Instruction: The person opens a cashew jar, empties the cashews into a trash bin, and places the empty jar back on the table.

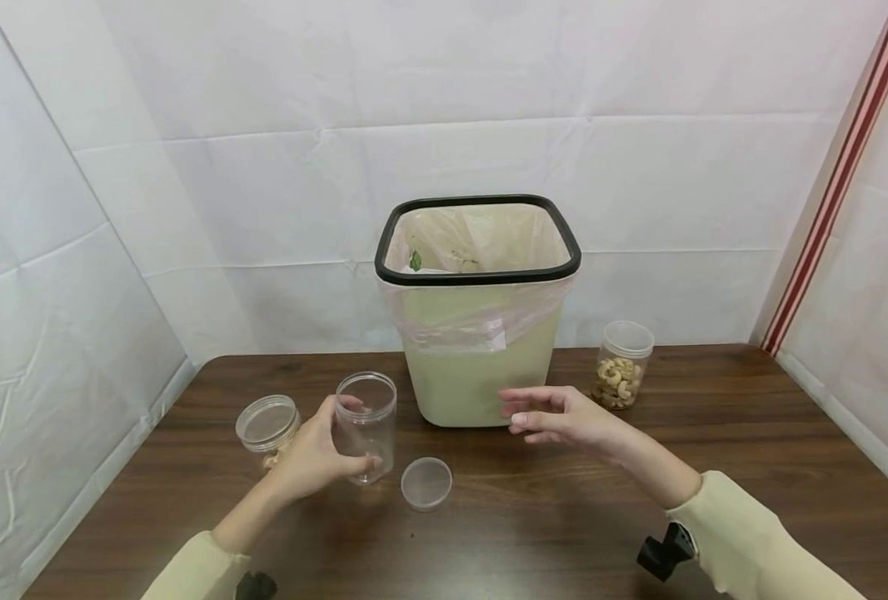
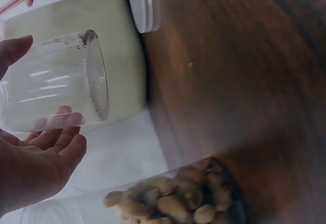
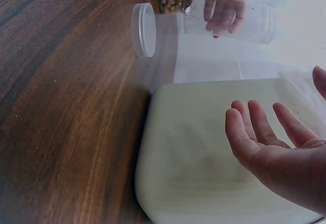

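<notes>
My left hand grips a clear plastic jar, thumb on the near side and fingers round the far side. The jar is upright, without a lid, and looks lifted a little off the table. Dark specks cling near its bottom edge in the left wrist view, and no nuts show inside. A round translucent lid lies on the table just right of it. In front of the bin, my right hand hovers with fingers spread and slightly bent, holding nothing.
The pale green bin has a black rim and a thin liner, with some green and white scraps inside. A jar of nuts stands left of my left hand. Behind my right hand is a jar of cashews. White sheeting walls the brown table.
</notes>
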`<state>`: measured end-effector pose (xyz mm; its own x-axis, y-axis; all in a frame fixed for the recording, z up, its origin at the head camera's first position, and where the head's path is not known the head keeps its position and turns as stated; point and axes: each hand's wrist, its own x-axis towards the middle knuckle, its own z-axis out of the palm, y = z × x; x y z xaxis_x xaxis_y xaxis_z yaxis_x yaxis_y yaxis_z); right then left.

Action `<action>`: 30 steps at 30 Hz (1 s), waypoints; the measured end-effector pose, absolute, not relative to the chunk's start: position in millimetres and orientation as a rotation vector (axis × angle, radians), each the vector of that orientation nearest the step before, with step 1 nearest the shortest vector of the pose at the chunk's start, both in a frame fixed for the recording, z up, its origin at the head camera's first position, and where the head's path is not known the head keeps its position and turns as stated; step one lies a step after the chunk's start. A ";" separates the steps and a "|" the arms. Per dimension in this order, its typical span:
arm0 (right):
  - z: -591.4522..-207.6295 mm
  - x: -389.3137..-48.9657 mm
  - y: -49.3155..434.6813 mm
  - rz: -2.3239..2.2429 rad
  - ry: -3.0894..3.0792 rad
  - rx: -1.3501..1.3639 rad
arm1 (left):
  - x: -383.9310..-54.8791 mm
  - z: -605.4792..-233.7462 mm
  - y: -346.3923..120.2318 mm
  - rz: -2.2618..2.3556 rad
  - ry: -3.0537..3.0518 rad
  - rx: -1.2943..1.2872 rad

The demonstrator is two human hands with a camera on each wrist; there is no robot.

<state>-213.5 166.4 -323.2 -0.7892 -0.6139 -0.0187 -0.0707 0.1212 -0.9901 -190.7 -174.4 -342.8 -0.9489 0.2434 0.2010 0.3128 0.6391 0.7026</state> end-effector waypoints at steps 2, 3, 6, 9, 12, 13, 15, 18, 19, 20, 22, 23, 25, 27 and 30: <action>-325.0 -213.6 165.2 -1.710 1.971 -0.672 | -190.6 -347.2 -174.1 -1.250 -2.768 -0.463; -325.6 -213.6 164.7 -1.713 1.965 -0.677 | -190.7 -349.3 -173.9 -1.266 -2.769 -0.461; -328.0 -213.8 163.5 -1.708 1.966 -0.682 | -191.0 -355.7 -173.2 -1.299 -2.783 -0.440; -330.0 -213.9 162.8 -1.707 1.958 -0.676 | -191.0 -361.1 -172.8 -1.330 -2.807 -0.391; -331.4 -213.4 162.4 -1.714 1.945 -0.664 | -190.7 -365.2 -172.3 -1.361 -2.811 -0.365; -332.2 -213.5 162.5 -1.716 1.942 -0.666 | -190.5 -366.3 -172.1 -1.366 -2.809 -0.366; -333.4 -213.4 162.6 -1.719 1.939 -0.662 | -190.4 -368.2 -171.6 -1.351 -2.805 -0.380; -336.2 -213.6 163.4 -1.717 1.936 -0.662 | -190.0 -370.0 -170.9 -1.323 -2.811 -0.397; -337.0 -213.5 163.3 -1.718 1.933 -0.658 | -189.8 -370.4 -170.6 -1.314 -2.816 -0.394; -337.8 -213.4 163.1 -1.720 1.929 -0.652 | -189.7 -370.8 -170.3 -1.310 -2.823 -0.383; -339.6 -213.4 162.6 -1.723 1.924 -0.644 | -189.4 -371.6 -169.8 -1.314 -2.837 -0.371; -340.3 -213.3 162.3 -1.725 1.922 -0.639 | -189.2 -371.9 -169.6 -1.314 -2.842 -0.370; -341.4 -213.3 161.7 -1.731 1.922 -0.635 | -189.6 -373.3 -169.2 -1.332 -2.845 -0.362; -342.0 -213.2 161.3 -1.734 1.926 -0.636 | -189.8 -374.1 -169.2 -1.347 -2.841 -0.372; -342.9 -213.1 160.5 -1.739 1.927 -0.633 | -190.6 -375.6 -169.8 -1.364 -2.834 -0.387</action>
